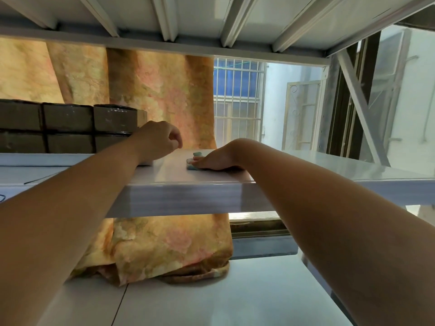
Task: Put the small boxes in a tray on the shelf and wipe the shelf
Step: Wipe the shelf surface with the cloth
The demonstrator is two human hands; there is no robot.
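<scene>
Pressing flat right hand on cloth — left hand loosely curled, empty, beside boxes.

White metal shelf, seen from slightly below its front edge. Stacked brown boxes occupy its left; a blue-green cloth lies mid-shelf.
</scene>
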